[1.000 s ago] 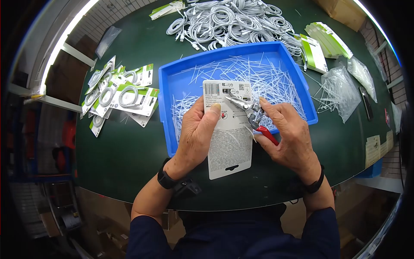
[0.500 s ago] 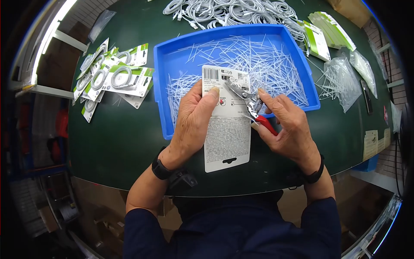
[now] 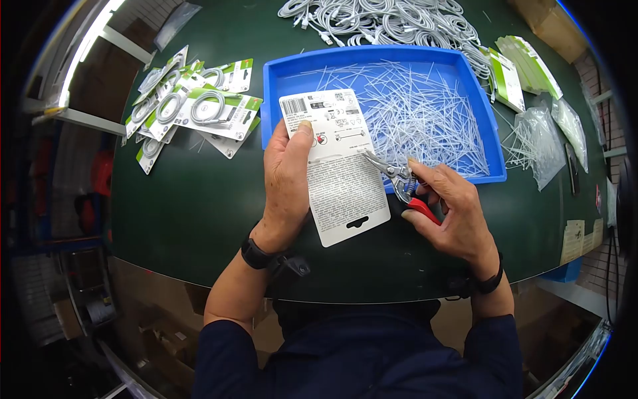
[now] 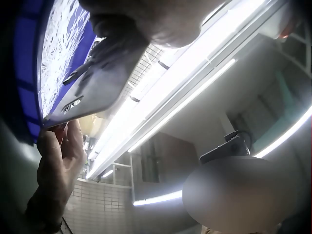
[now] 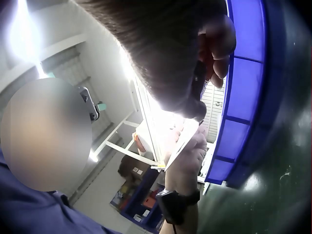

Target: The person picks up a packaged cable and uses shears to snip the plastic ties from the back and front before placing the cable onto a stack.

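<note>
My left hand point(image 3: 286, 173) grips a white printed card point(image 3: 342, 193) by its left edge, thumb across the front. The text side faces up, with a barcode at the top and a slotted hanging hole at the bottom. In my right hand point(image 3: 458, 206) are red-handled snips point(image 3: 403, 183) with silver blades and a coil spring. Their tips overlap the card's right edge, about mid-height. The left wrist view shows the card point(image 4: 105, 95) edge-on, my right hand point(image 4: 56, 163) beyond it. My left hand point(image 5: 185, 168) appears in the right wrist view; the snips there are mostly hidden.
Behind the card, a blue tray point(image 3: 286, 86) holds many thin white strips point(image 3: 425, 120). Packaged coiled cables point(image 3: 212, 110) are heaped at left, loose grey cables point(image 3: 399, 23) at the back. Card packs point(image 3: 528, 66) and a plastic bag point(image 3: 538, 143) with strips lie at right.
The card has shifted left and tilted, its top leaning left. The snips' tips have moved from its upper face to its right edge. A white strip beside the snips no longer shows.
</note>
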{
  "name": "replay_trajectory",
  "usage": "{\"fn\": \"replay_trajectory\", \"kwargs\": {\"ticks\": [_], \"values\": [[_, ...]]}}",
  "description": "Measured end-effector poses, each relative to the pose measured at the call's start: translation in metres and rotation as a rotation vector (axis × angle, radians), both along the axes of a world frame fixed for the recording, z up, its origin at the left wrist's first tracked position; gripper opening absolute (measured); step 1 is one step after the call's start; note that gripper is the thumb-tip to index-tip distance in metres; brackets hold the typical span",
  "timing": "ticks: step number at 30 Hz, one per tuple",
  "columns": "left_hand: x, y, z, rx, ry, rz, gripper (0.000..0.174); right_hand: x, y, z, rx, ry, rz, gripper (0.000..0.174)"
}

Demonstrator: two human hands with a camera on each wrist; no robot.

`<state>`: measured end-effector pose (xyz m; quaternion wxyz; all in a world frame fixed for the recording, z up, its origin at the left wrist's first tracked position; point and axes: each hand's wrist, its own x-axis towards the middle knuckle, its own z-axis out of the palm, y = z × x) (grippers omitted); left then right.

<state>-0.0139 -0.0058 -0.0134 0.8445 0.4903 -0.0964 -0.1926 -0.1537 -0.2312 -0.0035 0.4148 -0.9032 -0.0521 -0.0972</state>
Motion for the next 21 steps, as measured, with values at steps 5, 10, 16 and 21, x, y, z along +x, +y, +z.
{"fn": "replay_trajectory", "kwargs": {"ticks": [5, 10, 16, 21], "values": [[-0.001, -0.002, 0.000, -0.001, -0.014, 0.016, 0.035, 0.000, 0.005, -0.003, -0.069, -0.031, -0.023, 0.074], [-0.006, -0.004, 0.001, 0.007, -0.025, 0.006, 0.035, 0.001, 0.006, -0.001, -0.097, -0.034, -0.034, 0.075], [-0.012, -0.013, 0.000, -0.018, -0.037, 0.031, 0.033, 0.000, 0.012, -0.002, -0.211, -0.071, -0.057, 0.072], [-0.015, -0.022, 0.006, -0.073, -0.046, 0.055, 0.030, -0.003, 0.017, -0.005, -0.056, -0.067, -0.092, 0.068]]}}
